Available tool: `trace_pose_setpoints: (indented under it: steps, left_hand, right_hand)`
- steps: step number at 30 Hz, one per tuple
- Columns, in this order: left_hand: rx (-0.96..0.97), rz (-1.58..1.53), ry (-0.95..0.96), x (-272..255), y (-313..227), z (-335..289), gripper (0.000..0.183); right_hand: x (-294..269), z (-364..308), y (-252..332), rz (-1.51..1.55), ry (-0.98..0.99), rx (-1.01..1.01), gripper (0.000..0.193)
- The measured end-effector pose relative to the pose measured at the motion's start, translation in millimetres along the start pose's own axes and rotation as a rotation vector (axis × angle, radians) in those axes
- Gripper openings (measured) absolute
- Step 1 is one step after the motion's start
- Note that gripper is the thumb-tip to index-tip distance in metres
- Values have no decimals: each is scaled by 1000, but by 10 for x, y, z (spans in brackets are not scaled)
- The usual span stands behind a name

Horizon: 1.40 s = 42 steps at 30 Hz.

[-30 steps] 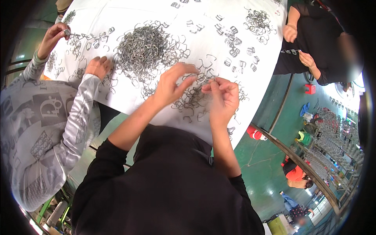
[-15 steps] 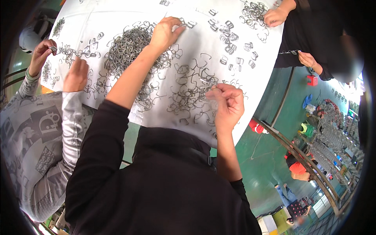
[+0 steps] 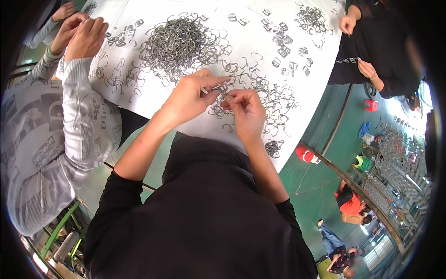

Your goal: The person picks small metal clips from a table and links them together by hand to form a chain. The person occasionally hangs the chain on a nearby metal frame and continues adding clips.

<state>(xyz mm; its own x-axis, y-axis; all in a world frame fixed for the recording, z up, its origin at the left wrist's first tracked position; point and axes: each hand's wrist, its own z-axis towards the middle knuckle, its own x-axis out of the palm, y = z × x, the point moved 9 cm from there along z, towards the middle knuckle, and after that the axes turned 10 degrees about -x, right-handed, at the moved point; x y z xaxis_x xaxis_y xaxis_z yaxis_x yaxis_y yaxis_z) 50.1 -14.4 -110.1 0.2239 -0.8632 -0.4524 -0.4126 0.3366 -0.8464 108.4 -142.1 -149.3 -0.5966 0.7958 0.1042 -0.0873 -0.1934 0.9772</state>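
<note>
White table (image 3: 246, 42): near edge by both wrists, bare stretch right of the hook heap (image 3: 174, 46)
Hook heap: likely to tangle
Left hand (image 3: 188, 100): pinching a metal buckle (image 3: 223, 87)
Right hand (image 3: 248, 114): fingertips nearly closed, hold unclear
Metal buckle: between the hands; probably light, stiff, slick; pinch outer edges

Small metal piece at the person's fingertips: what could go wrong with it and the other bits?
The small metal piece sits at the left hand's fingertips, close to the right hand, so it might slip. Then it could get mixed up with the loose wire hooks. Also, the dark little cluster is beside the right forearm, near the table's edge, so a bump might knock bits off.
</note>
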Motion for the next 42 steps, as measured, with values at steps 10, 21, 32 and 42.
trace_pose_setpoints:
  steps: [10,21,32,42]
  left_hand:
    - [54,-22,-139,-150,-95,-216,23]
    - [-4,-130,-291,-410,108,-74,17]
    - [50,-138,-319,-306,110,3,17]
    - [151,-213,-310,-105,-164,43,15]
  right_hand:
    - [-2,25,31,-259,66,-71,8]
    - [-59,1343,-1273,-1084,217,38,13]
    - [-201,931,-580,-709,178,64,11]
    - [-130,403,408,75,-143,104,15]
